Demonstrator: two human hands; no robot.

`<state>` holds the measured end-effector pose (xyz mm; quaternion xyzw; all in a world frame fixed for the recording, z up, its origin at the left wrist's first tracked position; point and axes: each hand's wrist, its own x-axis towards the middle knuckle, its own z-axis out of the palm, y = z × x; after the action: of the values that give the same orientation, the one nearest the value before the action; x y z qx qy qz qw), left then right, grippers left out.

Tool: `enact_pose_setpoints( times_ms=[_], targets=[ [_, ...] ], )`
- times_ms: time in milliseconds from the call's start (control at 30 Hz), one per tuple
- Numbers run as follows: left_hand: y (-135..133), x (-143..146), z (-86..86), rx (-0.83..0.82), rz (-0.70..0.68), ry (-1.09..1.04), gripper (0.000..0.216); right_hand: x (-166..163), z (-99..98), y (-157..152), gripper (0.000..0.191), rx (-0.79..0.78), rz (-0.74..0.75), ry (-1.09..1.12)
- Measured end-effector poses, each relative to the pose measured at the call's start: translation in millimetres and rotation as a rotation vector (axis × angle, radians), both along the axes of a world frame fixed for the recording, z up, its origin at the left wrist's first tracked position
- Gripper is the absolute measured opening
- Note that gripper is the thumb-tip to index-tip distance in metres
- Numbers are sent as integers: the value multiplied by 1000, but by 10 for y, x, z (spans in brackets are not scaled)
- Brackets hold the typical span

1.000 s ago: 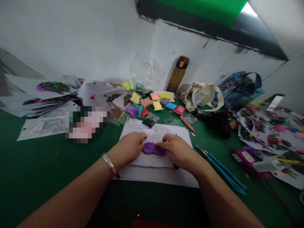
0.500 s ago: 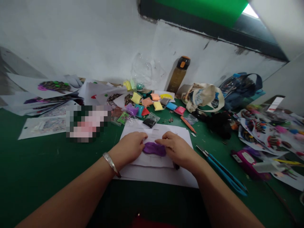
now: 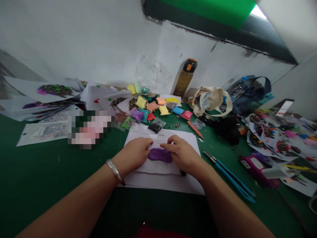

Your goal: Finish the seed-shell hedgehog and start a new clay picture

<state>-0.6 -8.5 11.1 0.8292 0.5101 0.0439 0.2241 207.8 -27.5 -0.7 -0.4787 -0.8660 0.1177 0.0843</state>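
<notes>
On the green table (image 3: 74, 191), the white sheets (image 3: 158, 181) lay beneath both hands and might have slid or creased if either had dragged sideways. The right hand (image 3: 185, 153) arched at one end of the purple clay-like piece (image 3: 159, 155), one finger extended by its far edge, while the left hand (image 3: 136, 152) curled at the other end; whether either pinched could not be told. Lying flattened between them, the piece could have torn or thinned unevenly under too hard a press.
</notes>
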Motion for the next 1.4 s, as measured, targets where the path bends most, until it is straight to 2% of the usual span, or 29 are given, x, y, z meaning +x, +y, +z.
enact_pose_setpoints(
  times_ms=[133, 300, 500, 600, 767, 967, 1200, 1400],
  targets=[
    [-6, 4, 6, -2, -4, 6, 28, -52, 25, -30, 50, 13, 67, -55],
    [-19, 4, -18, 18, -9, 37, 31, -60, 8, 11, 49, -19, 21, -67],
    [-78, -20, -16, 37, -81, 8, 35, 15, -38, 42, 59, -146, 3, 186],
    [-102, -36, 24, 18, -116, -11, 38, 32, -31, 36, 62, -171, 0, 238],
    [-127, -49, 79, -28, -145, -1, 40, -3, 1, 11, 63, -131, 46, 135],
    [-171, -34, 65, 12, -200, 53, 41, -18, -5, 8, 61, -90, 63, 85],
    [-179, -42, 111, -9, -169, 55, 43, -2, 2, 3, 62, -90, 86, 64],
    [-227, -14, 101, 38, -214, 87, 40, -66, 34, -16, 50, -54, 73, -44]
  ],
)
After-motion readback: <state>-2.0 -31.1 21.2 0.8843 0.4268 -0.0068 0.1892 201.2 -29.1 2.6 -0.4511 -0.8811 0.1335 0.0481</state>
